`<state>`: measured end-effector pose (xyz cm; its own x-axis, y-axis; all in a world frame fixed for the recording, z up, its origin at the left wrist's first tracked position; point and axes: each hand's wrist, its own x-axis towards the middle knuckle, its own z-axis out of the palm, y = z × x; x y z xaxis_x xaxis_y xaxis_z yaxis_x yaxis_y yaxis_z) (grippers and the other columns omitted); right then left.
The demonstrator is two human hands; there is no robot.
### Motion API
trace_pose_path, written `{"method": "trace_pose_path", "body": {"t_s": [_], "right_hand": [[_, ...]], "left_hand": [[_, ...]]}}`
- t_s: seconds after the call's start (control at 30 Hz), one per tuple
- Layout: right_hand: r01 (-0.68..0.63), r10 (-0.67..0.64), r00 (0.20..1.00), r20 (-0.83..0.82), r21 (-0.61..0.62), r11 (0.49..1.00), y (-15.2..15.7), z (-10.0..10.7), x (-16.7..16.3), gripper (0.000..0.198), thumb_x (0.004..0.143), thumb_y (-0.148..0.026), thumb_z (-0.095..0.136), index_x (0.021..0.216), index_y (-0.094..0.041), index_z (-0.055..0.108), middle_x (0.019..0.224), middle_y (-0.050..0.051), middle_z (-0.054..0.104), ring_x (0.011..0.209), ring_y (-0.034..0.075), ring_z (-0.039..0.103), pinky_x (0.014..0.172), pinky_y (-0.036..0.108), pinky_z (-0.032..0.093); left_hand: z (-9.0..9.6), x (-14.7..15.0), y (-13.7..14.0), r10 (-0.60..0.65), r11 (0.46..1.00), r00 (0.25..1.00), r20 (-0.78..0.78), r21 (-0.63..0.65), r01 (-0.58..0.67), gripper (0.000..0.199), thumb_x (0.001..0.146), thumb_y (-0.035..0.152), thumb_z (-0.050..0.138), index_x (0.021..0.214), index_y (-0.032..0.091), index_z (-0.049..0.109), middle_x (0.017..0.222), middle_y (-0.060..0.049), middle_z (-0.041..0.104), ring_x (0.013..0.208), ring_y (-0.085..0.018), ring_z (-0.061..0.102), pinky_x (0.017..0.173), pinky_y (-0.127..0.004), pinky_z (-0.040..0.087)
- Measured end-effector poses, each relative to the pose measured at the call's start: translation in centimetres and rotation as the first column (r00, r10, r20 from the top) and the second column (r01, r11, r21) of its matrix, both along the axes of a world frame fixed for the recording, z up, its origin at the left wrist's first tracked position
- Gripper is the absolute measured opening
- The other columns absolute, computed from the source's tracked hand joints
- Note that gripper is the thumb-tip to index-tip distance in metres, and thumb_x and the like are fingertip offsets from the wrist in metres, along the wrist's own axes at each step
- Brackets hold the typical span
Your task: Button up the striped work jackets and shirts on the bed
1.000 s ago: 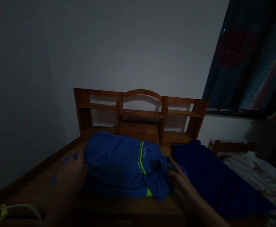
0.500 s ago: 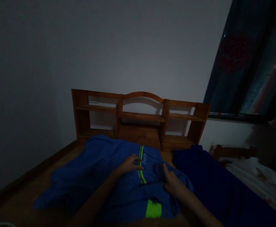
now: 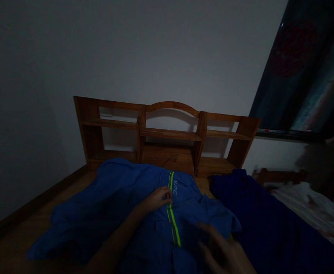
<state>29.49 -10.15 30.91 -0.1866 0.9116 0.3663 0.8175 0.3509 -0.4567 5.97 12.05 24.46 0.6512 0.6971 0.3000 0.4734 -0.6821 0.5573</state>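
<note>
A blue work jacket [image 3: 138,179] with a yellow-green reflective stripe and pale lettering lies spread in front of me, its cloth creased. My left hand [image 3: 158,198] rests on its middle at the stripe. The fingers and thumb curl together there, seemingly pinching the cloth. Lower and to the right, my right hand [image 3: 225,251] hovers over the jacket's near right part. It is smeared by motion, but thumb and fingers look apart with nothing visible between them. My forearm covers part of the jacket's lower left.
Behind the jacket stands a wooden headboard with shelves [image 3: 171,135] against the wall. Dark blue cloth [image 3: 269,217] lies to the right, and pale patterned bedding [image 3: 312,201] is beyond it. A dark window [image 3: 295,76] is at the upper right. Wooden boards [image 3: 47,205] show at the left.
My right hand has come away from the jacket's right part and moved down toward me. The bright green patch near it is out of sight. My left fingers have drawn closer together.
</note>
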Motion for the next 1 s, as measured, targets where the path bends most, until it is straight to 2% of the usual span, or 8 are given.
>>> {"method": "trace_pose_path", "body": {"t_s": [0.13, 0.3, 0.43, 0.53, 0.63, 0.73, 0.83, 1.0], "right_hand": [[0.161, -0.163, 0.987, -0.007, 0.202, 0.966, 6.1, 0.9, 0.9, 0.047, 0.085, -0.037, 0.049, 0.129, -0.021, 0.043, 0.118, 0.01, 0.056, 0.109, 0.022, 0.054, 0.093, 0.035, 0.044], [0.074, -0.067, 0.993, 0.095, -0.063, 0.995, 12.6, -3.5, 1.5, 0.061, 0.071, -0.032, 0.068, 0.125, -0.014, 0.048, 0.12, 0.015, 0.055, 0.112, 0.027, 0.052, 0.094, 0.038, 0.041], [0.035, -0.026, 0.996, 0.085, -0.113, 0.993, 13.8, -4.4, 1.4, 0.041, 0.071, -0.016, 0.062, 0.112, -0.016, 0.058, 0.108, 0.01, 0.063, 0.103, 0.024, 0.058, 0.088, 0.034, 0.043], [0.078, -0.086, 0.99, 0.109, 0.075, 0.994, 13.8, -2.3, 1.2, 0.037, 0.075, -0.008, 0.05, 0.11, -0.019, 0.055, 0.105, 0.007, 0.062, 0.1, 0.021, 0.057, 0.089, 0.034, 0.04], [0.026, -0.061, 0.985, 0.162, 0.208, 0.978, 14.6, -0.3, 1.2, 0.039, 0.075, -0.004, 0.044, 0.11, -0.018, 0.053, 0.107, 0.009, 0.058, 0.104, 0.021, 0.052, 0.092, 0.035, 0.036], [-0.112, 0.098, 0.988, 0.122, 0.118, 0.987, 16.1, 0.3, 1.3, 0.037, 0.067, -0.004, 0.05, 0.102, -0.016, 0.054, 0.102, 0.007, 0.058, 0.099, 0.019, 0.052, 0.088, 0.031, 0.039], [-0.237, 0.233, 0.971, -0.063, -0.084, 0.968, 16.9, -0.1, 1.5, 0.028, 0.068, -0.01, 0.056, 0.095, -0.016, 0.053, 0.086, 0.0, 0.059, 0.081, 0.015, 0.056, 0.076, 0.026, 0.043], [-0.369, 0.331, 0.903, -0.273, -0.103, 0.924, 16.1, -1.1, 1.1, 0.029, 0.074, -0.029, 0.064, 0.101, -0.018, 0.058, 0.099, 0.002, 0.062, 0.094, 0.017, 0.056, 0.085, 0.029, 0.042]], "left_hand": [[-0.2, 1.0, -0.6, 0.048, 0.997, 0.999, -0.013, 0.06, -0.047, 0.011, 0.08, 0.026, 0.053, 0.084, 0.018, 0.06, 0.085, -0.002, 0.057, 0.075, -0.013, 0.054, 0.068, -0.023, 0.039], [0.4, 1.6, -1.3, 0.139, 0.981, 0.988, 0.062, 0.128, -0.146, 0.008, 0.078, 0.017, 0.05, 0.082, 0.018, 0.057, 0.083, -0.002, 0.055, 0.075, -0.015, 0.053, 0.067, -0.024, 0.04], [0.9, 2.0, -1.6, 0.247, 0.955, 0.951, 0.186, 0.117, -0.271, 0.008, 0.081, 0.019, 0.047, 0.079, 0.018, 0.055, 0.079, -0.002, 0.055, 0.072, -0.015, 0.053, 0.067, -0.025, 0.04], [0.9, 2.6, -1.7, 0.287, 0.953, 0.89, 0.354, -0.011, -0.302, 0.012, 0.083, 0.027, 0.049, 0.085, 0.018, 0.057, 0.083, -0.004, 0.06, 0.076, -0.015, 0.056, 0.07, -0.026, 0.043], [0.3, 3.5, -1.7, 0.286, 0.947, 0.834, 0.471, -0.27, -0.172, 0.029, 0.077, 0.038, 0.059, 0.097, 0.017, 0.058, 0.091, -0.005, 0.064, 0.082, -0.016, 0.06, 0.07, -0.025, 0.045], [-0.7, 4.0, -1.5, 0.278, 0.863, 0.847, 0.454, -0.506, -0.012, 0.046, 0.061, 0.041, 0.074, 0.095, 0.013, 0.061, 0.087, -0.007, 0.066, 0.077, -0.017, 0.062, 0.066, -0.026, 0.047], [-1.6, 4.1, -1.1, 0.283, 0.801, 0.855, 0.434, -0.598, 0.039, 0.049, 0.048, 0.035, 0.081, 0.087, 0.01, 0.065, 0.085, -0.009, 0.066, 0.076, -0.018, 0.062, 0.067, -0.028, 0.048], [-1.5, 3.8, -1.1, 0.239, 0.83, 0.882, 0.407, -0.556, 0.032, 0.044, 0.048, 0.028, 0.081, 0.087, 0.012, 0.068, 0.088, -0.009, 0.068, 0.084, -0.022, 0.062, 0.074, -0.032, 0.047]]}}
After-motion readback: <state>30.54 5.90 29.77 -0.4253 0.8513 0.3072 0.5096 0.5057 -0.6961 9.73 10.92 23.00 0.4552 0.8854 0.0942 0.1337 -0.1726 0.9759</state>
